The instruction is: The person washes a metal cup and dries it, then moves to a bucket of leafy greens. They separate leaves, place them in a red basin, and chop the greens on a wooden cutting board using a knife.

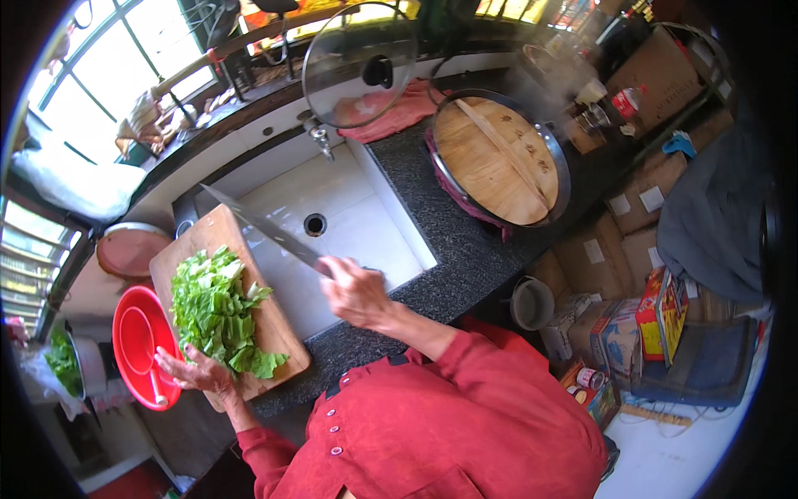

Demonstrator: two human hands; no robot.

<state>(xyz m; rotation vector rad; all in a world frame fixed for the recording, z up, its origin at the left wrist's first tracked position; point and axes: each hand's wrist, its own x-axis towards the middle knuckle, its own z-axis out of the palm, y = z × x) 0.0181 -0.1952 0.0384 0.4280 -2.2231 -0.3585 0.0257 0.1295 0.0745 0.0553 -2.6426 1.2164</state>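
Note:
My right hand grips the handle of a kitchen knife, its long blade slanting up and left over the sink, clear of the greens. A heap of chopped leafy greens, which look like lettuce, lies on a wooden cutting board. The board rests at the sink's left side. My left hand is at the heap's lower left, fingers apart and holding nothing. Just beyond it is a red plastic basin with a red ladle inside. Whether the fingers touch the basin's rim cannot be told.
The white-tiled sink has a tap behind it. A wok with a wooden lid sits on the dark counter, steam behind it. A glass lid stands near a pink cloth. Cardboard boxes line the right.

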